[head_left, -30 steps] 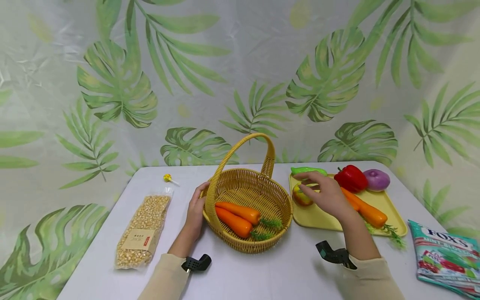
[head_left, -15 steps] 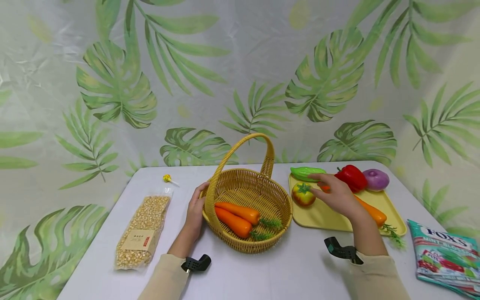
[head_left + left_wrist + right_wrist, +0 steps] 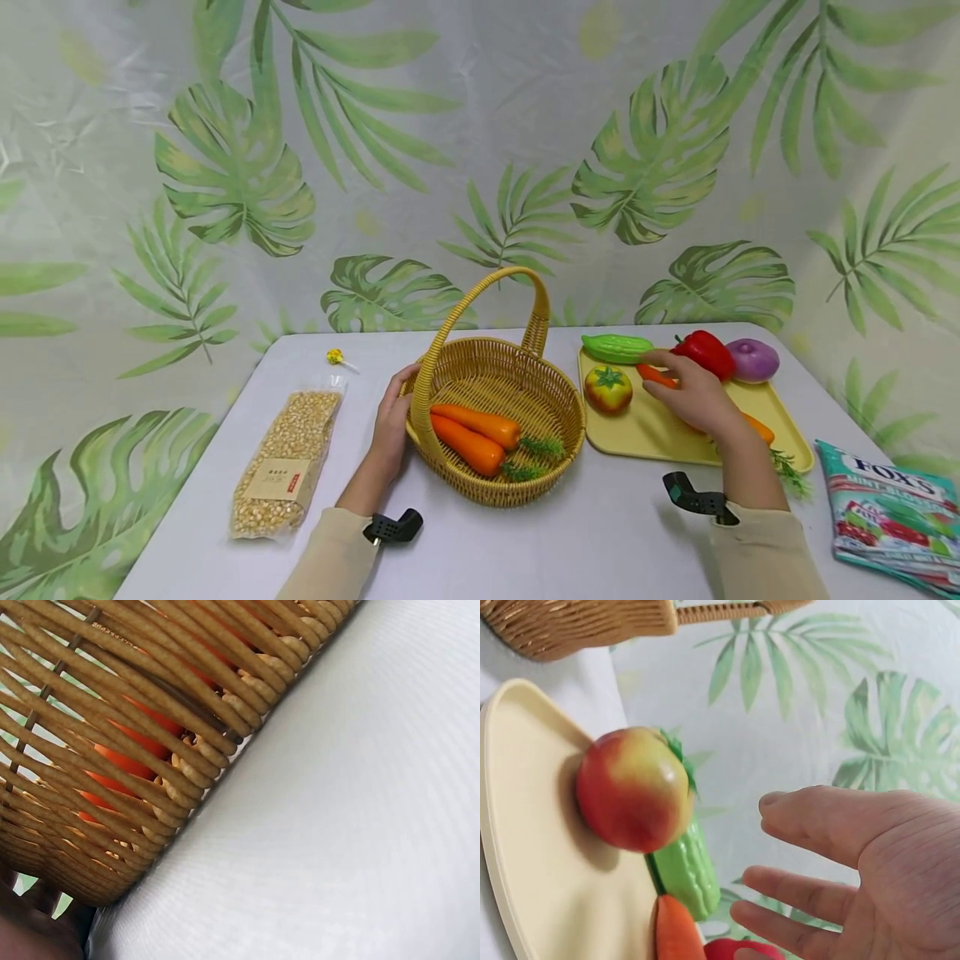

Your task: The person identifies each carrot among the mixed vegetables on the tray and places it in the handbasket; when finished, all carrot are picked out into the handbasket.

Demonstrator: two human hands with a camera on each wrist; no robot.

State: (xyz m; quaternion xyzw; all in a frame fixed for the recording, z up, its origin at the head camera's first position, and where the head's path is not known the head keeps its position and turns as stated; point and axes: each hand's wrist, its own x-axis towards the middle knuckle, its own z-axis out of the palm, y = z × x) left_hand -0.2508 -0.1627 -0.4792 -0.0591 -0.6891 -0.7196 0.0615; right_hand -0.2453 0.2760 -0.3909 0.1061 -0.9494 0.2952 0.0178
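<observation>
A wicker basket (image 3: 566,462) with a tall handle stands mid-table, two orange carrots (image 3: 472,446) with green tops lying inside. My left hand (image 3: 390,425) holds its left side; in the left wrist view, fingers (image 3: 45,896) show at the lower corner against the weave. My right hand (image 3: 693,392) hovers over the yellow tray (image 3: 630,442), fingers apart and holding nothing. Under it lie orange carrots (image 3: 757,427), partly hidden by the hand and forearm. A red-yellow tomato (image 3: 634,787) sits left of this hand, with a green bitter melon (image 3: 617,347) behind it.
On the tray's far right are a red bell pepper (image 3: 705,354) and a purple round vegetable (image 3: 753,360). A FOX'S candy bag (image 3: 892,517) lies at the right edge. To the left lie a bag of corn kernels (image 3: 285,467) and a yellow lollipop (image 3: 335,357).
My right hand has moved right, from over the tomato to above the carrots, uncovering the tomato and bitter melon. My left hand and the basket have stayed in place.
</observation>
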